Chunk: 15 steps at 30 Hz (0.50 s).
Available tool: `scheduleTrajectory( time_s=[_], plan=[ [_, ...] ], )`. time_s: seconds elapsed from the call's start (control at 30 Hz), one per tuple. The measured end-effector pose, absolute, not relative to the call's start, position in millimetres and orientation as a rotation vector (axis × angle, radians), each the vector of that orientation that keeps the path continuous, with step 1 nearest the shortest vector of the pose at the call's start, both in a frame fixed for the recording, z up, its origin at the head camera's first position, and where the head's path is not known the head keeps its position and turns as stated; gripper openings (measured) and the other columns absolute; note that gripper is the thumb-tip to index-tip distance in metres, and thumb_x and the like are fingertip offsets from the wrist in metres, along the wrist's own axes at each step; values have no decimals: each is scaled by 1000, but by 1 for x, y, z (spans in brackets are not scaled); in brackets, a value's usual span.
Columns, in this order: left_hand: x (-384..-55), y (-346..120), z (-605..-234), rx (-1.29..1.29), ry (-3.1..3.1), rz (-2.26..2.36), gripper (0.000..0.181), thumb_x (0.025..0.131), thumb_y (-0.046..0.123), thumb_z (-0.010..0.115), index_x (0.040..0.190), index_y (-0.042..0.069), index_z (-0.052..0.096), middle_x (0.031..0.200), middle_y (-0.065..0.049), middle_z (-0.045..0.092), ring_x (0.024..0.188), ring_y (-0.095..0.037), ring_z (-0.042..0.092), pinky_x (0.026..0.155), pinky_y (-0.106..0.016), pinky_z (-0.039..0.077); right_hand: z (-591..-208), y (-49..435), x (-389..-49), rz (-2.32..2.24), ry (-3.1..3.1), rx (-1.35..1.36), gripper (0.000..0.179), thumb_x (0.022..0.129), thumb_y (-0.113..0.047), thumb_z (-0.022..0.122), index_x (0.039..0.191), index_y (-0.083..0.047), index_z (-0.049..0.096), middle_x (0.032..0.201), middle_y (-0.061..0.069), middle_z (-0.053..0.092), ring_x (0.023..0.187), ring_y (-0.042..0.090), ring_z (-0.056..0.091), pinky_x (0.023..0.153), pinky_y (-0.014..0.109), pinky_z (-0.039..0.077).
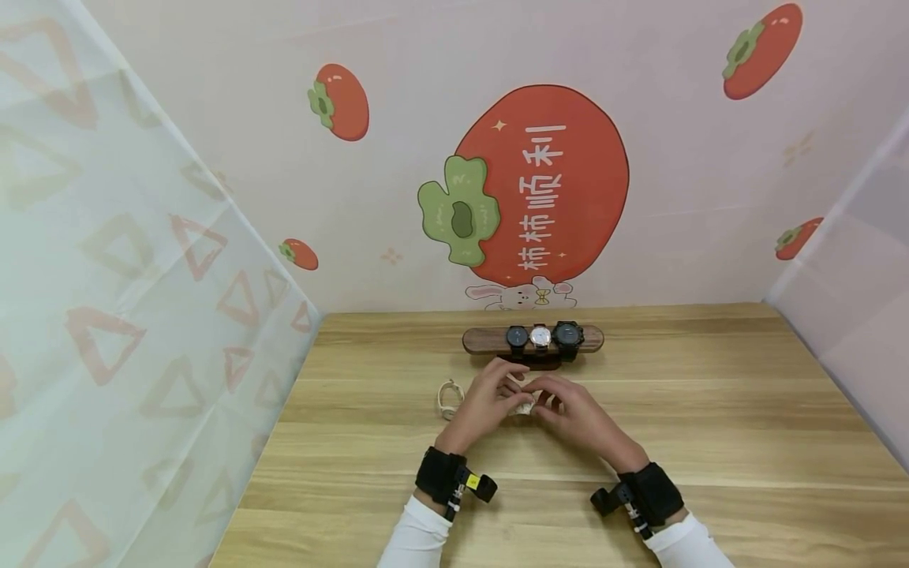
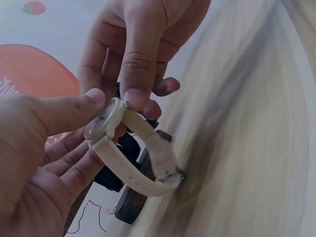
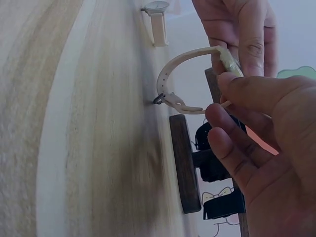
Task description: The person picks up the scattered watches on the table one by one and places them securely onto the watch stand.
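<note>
A white wristwatch [image 1: 524,409] with a pale strap is held between both hands, in front of the watch stand. My left hand [image 1: 486,401] pinches one side of its case, thumb on the edge. My right hand [image 1: 578,414] pinches the other side; in the left wrist view its thumb lies by the crown. The strap [image 2: 118,163] is buckled into a loop hanging below the case. A second pale-strapped watch [image 1: 449,411] stands on the table just left of my left hand, and shows upright in the right wrist view.
At the table's back stands a dark wooden watch stand [image 1: 484,341] bearing a black watch [image 1: 517,338], a silver-faced watch [image 1: 540,337] and a bulky black watch [image 1: 568,334]. The wooden table [image 1: 369,473] meets a printed wall [image 1: 398,260] behind and panels at both sides.
</note>
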State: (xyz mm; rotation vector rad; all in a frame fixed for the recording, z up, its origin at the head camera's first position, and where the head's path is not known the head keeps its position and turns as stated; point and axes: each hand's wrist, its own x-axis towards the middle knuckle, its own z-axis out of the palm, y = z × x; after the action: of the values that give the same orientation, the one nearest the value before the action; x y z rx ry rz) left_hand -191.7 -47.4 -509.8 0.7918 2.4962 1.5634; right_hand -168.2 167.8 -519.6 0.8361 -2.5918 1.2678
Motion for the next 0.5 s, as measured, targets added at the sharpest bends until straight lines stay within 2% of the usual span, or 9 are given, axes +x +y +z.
scheduleTrajectory(
  time_s=[0.2,0.3,0.5],
  plan=[
    [-191,-50,-510,792,2421,1634,38,105,14,71,141,3,63,130,-10,59,112,-22,70,95,-24,62,-520,169,-169,1265,-2589,782,31,95,-4,79,122,-19,76,123,-1,76,96,10,70,82,27,62],
    [-190,-52,-511,793,2387,1658,35,104,9,69,139,8,65,134,-10,61,119,-24,68,102,-27,60,-519,170,-169,1252,-2595,737,31,96,-4,78,123,-19,75,125,0,75,100,13,71,84,29,63],
    [-187,-56,-512,820,2424,1613,44,97,1,75,138,19,69,135,-4,66,126,-24,66,112,-37,56,-518,174,-169,1270,-2589,680,29,95,-3,79,122,-16,74,122,1,75,104,21,73,87,35,64]
  ],
)
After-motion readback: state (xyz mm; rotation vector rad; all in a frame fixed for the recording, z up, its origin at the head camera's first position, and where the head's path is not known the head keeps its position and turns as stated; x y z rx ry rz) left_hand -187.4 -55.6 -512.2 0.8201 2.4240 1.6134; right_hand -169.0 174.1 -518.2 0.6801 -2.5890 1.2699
